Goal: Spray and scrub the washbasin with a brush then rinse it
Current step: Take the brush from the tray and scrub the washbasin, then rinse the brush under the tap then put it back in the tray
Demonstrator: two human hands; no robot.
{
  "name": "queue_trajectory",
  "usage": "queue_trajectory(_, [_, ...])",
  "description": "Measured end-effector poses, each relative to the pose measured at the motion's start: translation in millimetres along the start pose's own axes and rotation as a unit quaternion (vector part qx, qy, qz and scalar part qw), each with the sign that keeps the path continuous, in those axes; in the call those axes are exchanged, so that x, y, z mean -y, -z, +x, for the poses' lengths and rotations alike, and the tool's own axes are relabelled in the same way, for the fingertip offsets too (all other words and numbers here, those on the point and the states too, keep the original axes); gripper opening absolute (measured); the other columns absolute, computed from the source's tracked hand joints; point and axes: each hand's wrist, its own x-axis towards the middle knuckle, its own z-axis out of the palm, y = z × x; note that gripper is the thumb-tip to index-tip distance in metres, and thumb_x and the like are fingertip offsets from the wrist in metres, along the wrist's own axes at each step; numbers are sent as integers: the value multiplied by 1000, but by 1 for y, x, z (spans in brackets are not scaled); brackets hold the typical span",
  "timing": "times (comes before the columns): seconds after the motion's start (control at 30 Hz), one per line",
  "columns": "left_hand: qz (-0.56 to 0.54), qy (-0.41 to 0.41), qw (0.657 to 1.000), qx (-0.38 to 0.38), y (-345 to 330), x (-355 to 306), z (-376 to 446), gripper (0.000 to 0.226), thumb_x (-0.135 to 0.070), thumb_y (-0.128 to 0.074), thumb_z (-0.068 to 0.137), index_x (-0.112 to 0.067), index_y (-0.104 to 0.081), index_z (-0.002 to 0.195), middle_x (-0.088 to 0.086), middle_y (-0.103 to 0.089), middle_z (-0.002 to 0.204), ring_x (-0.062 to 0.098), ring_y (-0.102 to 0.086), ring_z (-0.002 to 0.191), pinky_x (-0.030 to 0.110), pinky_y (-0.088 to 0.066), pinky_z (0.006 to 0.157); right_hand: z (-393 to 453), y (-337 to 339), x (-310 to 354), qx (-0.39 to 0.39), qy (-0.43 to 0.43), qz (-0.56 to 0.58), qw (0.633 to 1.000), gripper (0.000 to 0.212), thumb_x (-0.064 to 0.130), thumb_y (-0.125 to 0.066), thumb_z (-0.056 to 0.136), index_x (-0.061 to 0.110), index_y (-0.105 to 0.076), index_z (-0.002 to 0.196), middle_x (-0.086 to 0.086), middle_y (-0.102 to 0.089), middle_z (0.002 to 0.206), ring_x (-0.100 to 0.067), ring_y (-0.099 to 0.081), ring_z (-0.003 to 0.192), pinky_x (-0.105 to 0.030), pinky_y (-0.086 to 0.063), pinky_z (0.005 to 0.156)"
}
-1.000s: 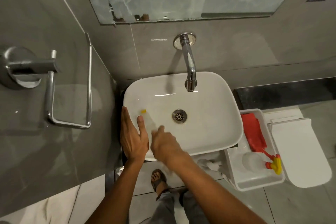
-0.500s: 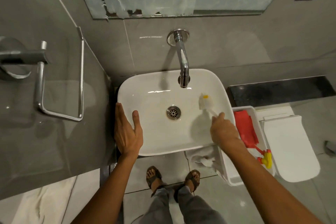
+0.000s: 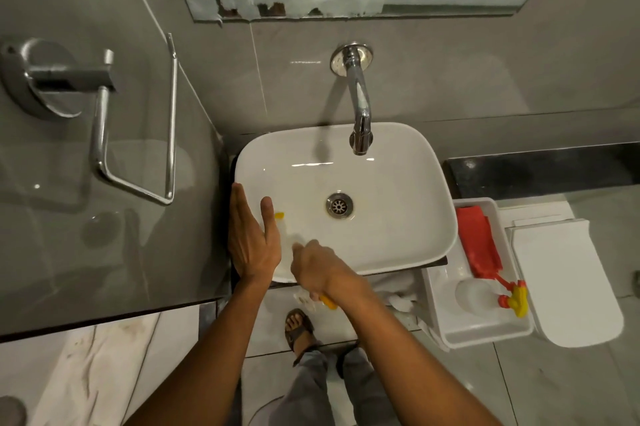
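The left hand [image 3: 252, 241] lies flat and open on the washbasin [image 3: 398, 218] rim at 9 o'clock, bracing it. The right hand [image 3: 317, 268], its grip clamped on a brush [image 3: 283, 225], works the blurred, yellow-tipped head on the inner wall at 8 o'clock. Short, firm overlapping strokes toward the drain [image 3: 339, 205] would serve best. The spray bottle [image 3: 485, 294] lies in the white tray [image 3: 436, 315] at 4 o'clock.

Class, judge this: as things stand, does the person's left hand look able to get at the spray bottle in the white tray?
Probably not directly. The left hand rests on the washbasin's left rim, while the spray bottle lies in the tray beyond its right side, with the right hand and brush between.
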Motion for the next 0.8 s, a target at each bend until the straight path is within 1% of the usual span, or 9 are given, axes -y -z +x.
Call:
queue_trajectory(0.1, [3, 3, 1000, 4, -2, 1, 1, 89, -81, -13, 102, -27, -12, 173, 4, -24, 179, 33, -34, 160, 52, -35, 125, 25, -2, 10, -86, -26, 65, 994, 45, 36, -33, 115, 2, -48, 140, -21, -59, 141, -39, -63, 129, -46, -53, 106])
queue_trajectory(0.23, [8, 7, 1000, 0, -2, -1, 0, 92, -84, -8, 99, -29, -11, 173, 2, -22, 179, 32, -32, 162, 50, -31, 126, 52, -2, 10, -164, -20, 42, 985, 39, 34, -39, 113, 6, -46, 139, -17, -65, 135, -37, -67, 124, -45, -53, 98])
queue_trajectory(0.4, [6, 10, 1000, -3, -1, 0, -1, 93, -85, -11, 99, -28, -12, 173, 3, -24, 179, 31, -33, 161, 48, -31, 125, 67, 23, -8, -214, -12, 55, 975, 53, 37, -32, 115, 1, -34, 153, -19, -63, 144, -39, -64, 132, -47, -51, 104])
queue_trajectory(0.5, [10, 4, 1000, -10, -1, 0, -1, 92, -84, -16, 101, -26, -15, 173, 3, -26, 178, 32, -35, 160, 47, -31, 125, 69, 38, -31, -240, -34, 96, 965, 47, 38, -35, 114, 9, -40, 150, -15, -62, 144, -37, -63, 133, -44, -48, 106])
queue_trajectory(0.6, [22, -2, 1000, -5, 0, -1, 1, 87, -77, -26, 104, -23, -17, 172, 4, -25, 178, 33, -32, 161, 50, -31, 128, 62, 53, -56, -236, -72, 118, 962, 47, 34, -39, 113, 3, -39, 148, -21, -59, 146, -40, -60, 135, -45, -47, 108])
queue_trajectory(0.67, [69, -26, 997, -11, 1, -6, 0, 81, -68, -34, 107, -17, -28, 170, 7, -27, 177, 34, -26, 164, 54, -18, 133, 50, 57, -73, -241, -76, 152, 956, 49, 39, -34, 114, 0, -43, 142, -25, -60, 142, -43, -61, 131, -45, -48, 105])
queue_trajectory(0.7, [93, -57, 994, -24, 1, -13, 1, 74, -62, -41, 108, -15, -39, 165, 9, -32, 175, 33, -26, 163, 55, -10, 133, 41, 56, -81, -250, -69, 163, 952, 49, 42, -33, 114, 0, -45, 136, -26, -63, 137, -44, -63, 126, -45, -49, 101])
queue_trajectory(0.73, [99, -92, 990, -41, 0, -23, 2, 65, -56, -49, 108, -14, -51, 157, 10, -40, 171, 32, -31, 161, 55, -8, 131, 33, 53, -87, -261, -58, 168, 949, 47, 44, -34, 114, 1, -47, 130, -26, -66, 130, -45, -66, 120, -44, -51, 97])
queue_trajectory(0.8, [54, -155, 984, -63, -4, -58, 7, 45, -47, -63, 105, -16, -69, 137, 8, -60, 154, 31, -53, 144, 52, -24, 121, 17, 45, -98, -280, -29, 176, 943, 38, 44, -37, 114, 8, -47, 115, -20, -69, 112, -43, -69, 107, -45, -54, 90])
